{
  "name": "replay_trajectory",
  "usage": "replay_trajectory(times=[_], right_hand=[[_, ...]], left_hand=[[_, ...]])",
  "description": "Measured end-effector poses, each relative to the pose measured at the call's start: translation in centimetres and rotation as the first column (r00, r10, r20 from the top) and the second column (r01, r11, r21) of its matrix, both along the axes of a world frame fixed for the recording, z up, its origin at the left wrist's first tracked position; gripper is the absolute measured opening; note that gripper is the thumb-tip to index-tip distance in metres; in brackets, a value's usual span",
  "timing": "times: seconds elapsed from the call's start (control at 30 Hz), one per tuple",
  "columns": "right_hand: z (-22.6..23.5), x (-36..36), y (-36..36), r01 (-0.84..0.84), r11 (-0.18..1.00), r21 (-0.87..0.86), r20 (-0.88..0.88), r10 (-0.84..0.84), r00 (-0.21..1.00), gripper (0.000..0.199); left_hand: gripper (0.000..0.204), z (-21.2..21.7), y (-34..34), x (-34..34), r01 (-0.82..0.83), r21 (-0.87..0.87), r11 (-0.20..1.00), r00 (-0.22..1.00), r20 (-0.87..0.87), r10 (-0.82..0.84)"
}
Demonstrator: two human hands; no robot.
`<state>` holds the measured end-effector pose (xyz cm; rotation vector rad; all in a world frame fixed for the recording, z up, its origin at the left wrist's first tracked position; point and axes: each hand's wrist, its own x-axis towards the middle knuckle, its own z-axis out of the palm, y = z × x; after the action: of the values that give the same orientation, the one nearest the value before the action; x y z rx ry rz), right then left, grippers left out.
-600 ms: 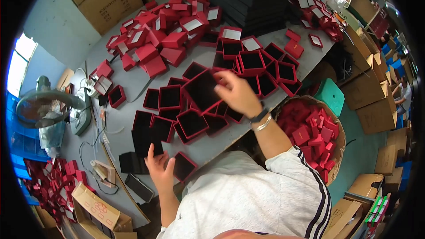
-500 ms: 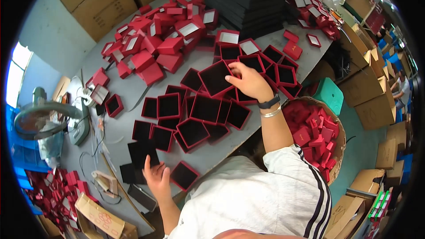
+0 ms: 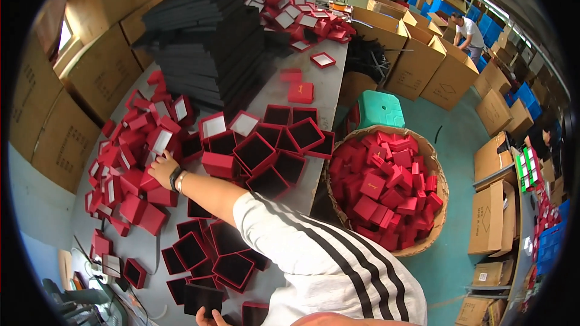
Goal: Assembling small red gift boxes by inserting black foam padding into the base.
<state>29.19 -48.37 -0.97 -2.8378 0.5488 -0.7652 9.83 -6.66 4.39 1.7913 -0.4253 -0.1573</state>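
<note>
My right hand reaches across the table into a heap of red boxes, its fingers closed over the edge of one small red box. At the lower edge, my left hand shows only its fingertips. They pinch the near edge of a flat black pad, held over open boxes. Several red-rimmed boxes with black insides lie in a cluster beyond it. Past my right forearm, a second cluster of open black-lined boxes overlaps, with two white-lined ones among them.
A tall stack of black sheets stands at the back of the grey table. Right of the table sit a round basket full of red boxes and a green stool. Cardboard cartons line the floor; a person works far off.
My view has swung to the right. My right hand has left the open black-lined boxes for the heap of red boxes. My left hand now sits at the lower edge with the black pad.
</note>
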Motion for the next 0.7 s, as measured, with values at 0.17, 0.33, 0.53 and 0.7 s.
replay_trajectory(times=[0.17, 0.33, 0.53, 0.7], right_hand=[[4.0, -3.9, 2.0, -0.039, 0.997, 0.059, 0.223, 0.025, 0.974, 0.024], [13.6, -18.1, 8.0, -0.404, 0.759, 0.51, 0.547, 0.076, 0.834, 0.039], [11.3, -34.8, 18.4, -0.521, 0.38, 0.765, 0.275, 0.539, 0.796, 0.041], [6.6, -38.7, 23.9, -0.485, 0.106, 0.868, 0.416, 0.377, 0.827, 0.048]], left_hand=[[0.077, 0.7, 0.6, -1.1, -0.034, -0.083, 0.996, 0.985, -0.171, 0.019], [0.054, 0.5, -0.1, -3.1, -0.09, -0.055, 0.994, 0.987, 0.129, 0.096], [0.041, -5.0, 0.9, -2.8, -0.001, -0.006, 1.0, 0.791, 0.612, 0.005], [0.051, -1.8, 0.3, -8.9, -0.148, -0.39, 0.909, 0.965, -0.257, 0.047]])
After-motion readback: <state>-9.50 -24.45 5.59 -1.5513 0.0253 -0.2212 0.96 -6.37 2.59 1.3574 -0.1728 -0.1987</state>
